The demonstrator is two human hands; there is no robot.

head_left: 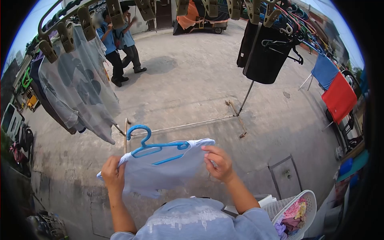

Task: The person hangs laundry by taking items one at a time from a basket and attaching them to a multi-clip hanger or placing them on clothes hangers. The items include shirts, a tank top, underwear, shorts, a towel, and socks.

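A pale, whitish-blue shirt [160, 180] hangs in front of me on a blue plastic hanger [141, 138], whose hook stands up out of the neckline. My left hand [113, 172] is closed on the cloth at the shirt's left shoulder, thumb upward. At the opposite shoulder my right hand [218, 163] pinches the fabric edge between thumb and fingers. The hanger's bar and lower rod show through the neck opening. Much of the shirt's lower part drops toward the ground, its hem loose.
Overhead runs a rack with several clothespins [116, 14]. Light garments [80, 80] hang at left; black items [268, 54] and hangers [294, 20] at right. A white basket [310, 208] of clothes stands lower right. Two people [116, 44] are on the pavement beyond; a covered vehicle [200, 20] stands behind.
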